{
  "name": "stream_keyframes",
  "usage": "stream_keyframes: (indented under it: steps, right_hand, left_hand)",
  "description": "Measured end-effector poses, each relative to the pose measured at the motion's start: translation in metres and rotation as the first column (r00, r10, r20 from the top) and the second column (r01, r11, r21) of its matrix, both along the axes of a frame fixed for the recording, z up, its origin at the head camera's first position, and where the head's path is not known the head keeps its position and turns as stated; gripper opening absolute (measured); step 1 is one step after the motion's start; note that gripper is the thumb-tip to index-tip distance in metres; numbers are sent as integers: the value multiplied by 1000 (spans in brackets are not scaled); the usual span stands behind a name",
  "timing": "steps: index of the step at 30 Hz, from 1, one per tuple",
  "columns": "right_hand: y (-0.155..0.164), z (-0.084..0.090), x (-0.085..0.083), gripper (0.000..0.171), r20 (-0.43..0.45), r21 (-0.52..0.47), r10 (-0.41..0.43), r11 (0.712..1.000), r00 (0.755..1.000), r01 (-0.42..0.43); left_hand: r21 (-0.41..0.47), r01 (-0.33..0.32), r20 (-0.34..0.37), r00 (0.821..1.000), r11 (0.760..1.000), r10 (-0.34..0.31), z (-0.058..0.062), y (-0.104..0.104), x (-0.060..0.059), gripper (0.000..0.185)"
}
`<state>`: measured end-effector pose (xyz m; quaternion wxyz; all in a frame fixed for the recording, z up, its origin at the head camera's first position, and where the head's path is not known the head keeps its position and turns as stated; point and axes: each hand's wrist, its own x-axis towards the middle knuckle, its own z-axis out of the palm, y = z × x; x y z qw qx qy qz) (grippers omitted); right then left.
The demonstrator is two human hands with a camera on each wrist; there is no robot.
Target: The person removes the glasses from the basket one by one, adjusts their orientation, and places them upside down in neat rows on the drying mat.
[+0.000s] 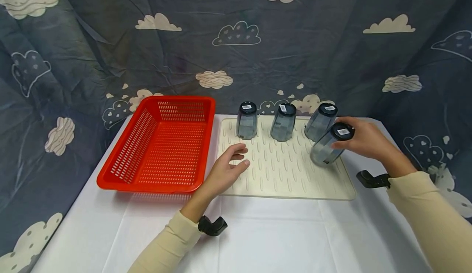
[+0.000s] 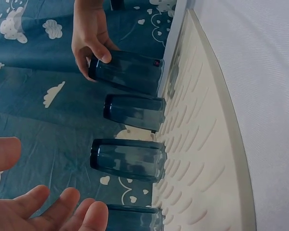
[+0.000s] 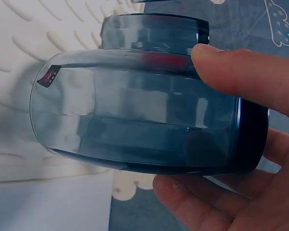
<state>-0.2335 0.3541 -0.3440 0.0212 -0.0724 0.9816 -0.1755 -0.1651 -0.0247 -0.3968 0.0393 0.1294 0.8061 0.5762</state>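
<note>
My right hand [image 1: 363,138] grips a blue-tinted drinking glass [image 1: 327,148] near its base, thumb on one side and fingers on the other. The glass is upside down, its mouth at or just above the right part of a cream drying mat [image 1: 280,174]; the head view does not settle contact. A small dark label [image 3: 49,76] shows near its rim in the right wrist view. Three similar glasses stand inverted along the mat's back edge: left [image 1: 246,121], middle [image 1: 283,122] and right [image 1: 320,122]. My left hand [image 1: 226,170] hovers over the mat's left side, fingers loosely bent, holding nothing.
A red perforated plastic basket [image 1: 203,170] stands left of the mat. Both are on a table with a white cloth [image 1: 273,236]. A dark cloud-patterned curtain [image 1: 309,60] hangs close behind and at the sides. Each wrist wears a black camera mount [image 1: 212,226].
</note>
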Motion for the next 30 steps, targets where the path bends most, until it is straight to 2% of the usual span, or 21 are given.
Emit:
stream_keyframes:
  steps: [7, 18, 26, 30]
  right_hand:
    - [0, -9, -3, 80, 5, -15, 17, 1000, 1000, -17]
    - [-4, -16, -7, 78, 17, -34, 31, 999, 999, -31]
    - [-7, -18, -8, 80, 54, -48, 21, 999, 998, -18]
    - [-8, -18, -10, 80, 50, -49, 21, 999, 999, -19]
  left_hand:
    - [5, 26, 18, 999, 1000, -26, -3, 2, 2, 48]
    - [-6, 29, -18, 999, 1000, -29, -3, 3, 3, 40]
    - [-4, 28, -104, 994, 1000, -28, -4, 4, 3, 33]
    - [-32, 29, -115, 993, 999, -33, -3, 4, 3, 33]
